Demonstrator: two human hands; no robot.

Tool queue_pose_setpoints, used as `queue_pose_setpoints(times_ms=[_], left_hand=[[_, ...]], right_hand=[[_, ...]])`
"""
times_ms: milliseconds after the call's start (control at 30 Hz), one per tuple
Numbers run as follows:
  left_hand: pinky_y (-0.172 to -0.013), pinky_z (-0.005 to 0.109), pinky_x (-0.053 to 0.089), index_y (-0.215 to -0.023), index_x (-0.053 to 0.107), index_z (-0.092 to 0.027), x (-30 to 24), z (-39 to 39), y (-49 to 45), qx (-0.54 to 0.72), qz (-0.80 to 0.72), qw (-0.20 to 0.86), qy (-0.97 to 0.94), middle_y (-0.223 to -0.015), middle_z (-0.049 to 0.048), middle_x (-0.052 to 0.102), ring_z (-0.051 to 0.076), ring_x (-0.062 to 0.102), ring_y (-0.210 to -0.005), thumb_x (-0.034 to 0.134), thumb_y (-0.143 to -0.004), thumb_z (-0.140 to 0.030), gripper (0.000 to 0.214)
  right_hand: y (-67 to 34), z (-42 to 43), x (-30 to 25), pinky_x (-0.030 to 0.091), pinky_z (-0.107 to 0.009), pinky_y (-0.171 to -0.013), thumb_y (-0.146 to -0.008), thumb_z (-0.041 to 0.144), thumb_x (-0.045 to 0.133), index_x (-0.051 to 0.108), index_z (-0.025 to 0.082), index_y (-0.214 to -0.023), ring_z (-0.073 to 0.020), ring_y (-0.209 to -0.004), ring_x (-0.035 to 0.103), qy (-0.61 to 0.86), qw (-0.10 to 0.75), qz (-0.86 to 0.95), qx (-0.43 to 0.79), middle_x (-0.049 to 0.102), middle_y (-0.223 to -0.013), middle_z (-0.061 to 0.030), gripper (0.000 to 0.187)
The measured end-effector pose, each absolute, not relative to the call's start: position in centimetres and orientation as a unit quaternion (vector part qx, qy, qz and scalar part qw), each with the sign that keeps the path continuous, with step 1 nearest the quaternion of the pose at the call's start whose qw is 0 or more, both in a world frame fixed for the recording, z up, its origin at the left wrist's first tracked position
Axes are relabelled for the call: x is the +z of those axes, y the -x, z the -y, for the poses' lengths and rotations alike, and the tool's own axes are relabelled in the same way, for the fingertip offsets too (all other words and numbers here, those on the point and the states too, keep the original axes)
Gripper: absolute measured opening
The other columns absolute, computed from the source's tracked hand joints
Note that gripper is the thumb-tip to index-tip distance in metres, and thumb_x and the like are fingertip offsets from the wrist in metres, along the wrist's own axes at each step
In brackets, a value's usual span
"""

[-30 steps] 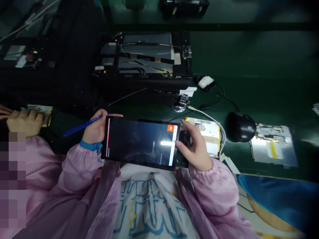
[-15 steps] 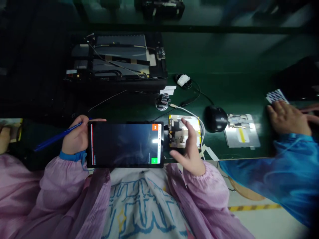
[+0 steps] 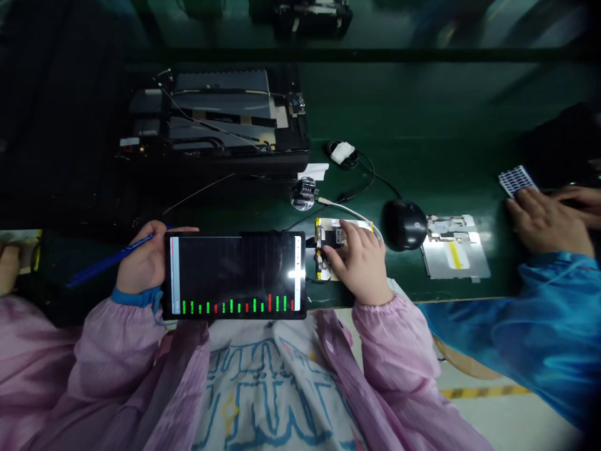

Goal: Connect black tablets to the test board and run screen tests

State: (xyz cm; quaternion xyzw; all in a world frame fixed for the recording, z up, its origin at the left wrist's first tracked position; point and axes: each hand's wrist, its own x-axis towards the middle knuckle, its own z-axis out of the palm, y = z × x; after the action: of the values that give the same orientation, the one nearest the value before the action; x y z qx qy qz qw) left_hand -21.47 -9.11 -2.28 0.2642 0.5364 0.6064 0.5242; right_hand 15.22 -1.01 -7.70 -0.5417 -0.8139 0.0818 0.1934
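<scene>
My left hand [image 3: 141, 266] grips the left edge of a dark tablet [image 3: 235, 275] and also holds a blue pen [image 3: 106, 266] that sticks out to the left. The tablet's screen shows a row of green and red bars along its bottom. My right hand [image 3: 361, 263] rests palm down, fingers bent, on an opened device with a yellow-edged battery [image 3: 323, 241] just right of the tablet. A white cable [image 3: 350, 210] runs to that device.
A black mouse [image 3: 404, 224] and a silver metal back plate [image 3: 453, 254] lie to the right. An opened large device [image 3: 216, 122] sits behind, with a round counter [image 3: 304, 191] near it. A co-worker's hand [image 3: 547, 219] in a blue sleeve works at the right.
My right hand came down from hovering by the tablet's edge onto the opened device. The tablet screen switched from a dark view with coloured buttons to green and red bars.
</scene>
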Motion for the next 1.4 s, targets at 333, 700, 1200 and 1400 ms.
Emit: queue_pose_setpoints(times_ms=[333, 700, 1200, 1400], left_hand=[[-0.076, 0.039, 0.053, -0.075, 0.048, -0.02, -2.4, 9.5, 21.6, 0.609, -0.535, 0.522, -0.266, -0.095, 0.0115, 0.075, 0.028, 0.07, -0.085, 0.064, -0.077, -0.029, 0.018], [-0.081, 0.042, 0.051, -0.072, 0.047, -0.019, -2.5, 9.6, 21.6, 0.623, -0.529, 0.503, -0.281, -0.092, 0.0103, 0.075, 0.029, 0.069, -0.086, 0.064, -0.076, -0.028, 0.019], [-0.086, 0.048, 0.05, -0.071, 0.049, -0.019, -2.2, 9.6, 21.5, 0.621, -0.525, 0.52, -0.262, -0.091, 0.0101, 0.075, 0.031, 0.069, -0.086, 0.066, -0.075, -0.029, 0.02], [-0.084, 0.046, 0.051, -0.072, 0.05, -0.019, -2.2, 9.7, 21.6, 0.624, -0.509, 0.527, -0.273, -0.093, 0.0108, 0.075, 0.031, 0.069, -0.088, 0.068, -0.075, -0.03, 0.022]], right_hand=[[-16.1, 0.4, -6.4, 0.042, -0.053, -0.094, -0.092, 0.039, 0.047, 0.043, 0.019, -0.14, -0.0342, -0.115, 0.05, 0.484, 0.16, 0.853, 0.109, 0.054, -0.129, -0.0161, 0.052], [-15.3, -4.1, -4.8, 0.045, -0.036, -0.078, -0.076, 0.016, 0.059, 0.063, 0.022, -0.105, -0.0214, -0.088, 0.058, 0.304, 0.022, 0.922, 0.239, 0.057, -0.101, -0.0071, 0.03], [-12.4, -4.0, -3.1, 0.037, -0.033, -0.067, -0.071, 0.019, 0.058, 0.062, 0.019, -0.1, -0.0235, -0.085, 0.056, 0.328, -0.105, 0.927, 0.149, 0.054, -0.096, -0.0085, 0.029], [-12.3, -4.0, -4.0, 0.037, -0.036, -0.07, -0.068, 0.019, 0.055, 0.066, 0.018, -0.082, -0.0256, -0.085, 0.05, 0.34, -0.045, 0.923, 0.175, 0.053, -0.09, -0.0093, 0.018]])
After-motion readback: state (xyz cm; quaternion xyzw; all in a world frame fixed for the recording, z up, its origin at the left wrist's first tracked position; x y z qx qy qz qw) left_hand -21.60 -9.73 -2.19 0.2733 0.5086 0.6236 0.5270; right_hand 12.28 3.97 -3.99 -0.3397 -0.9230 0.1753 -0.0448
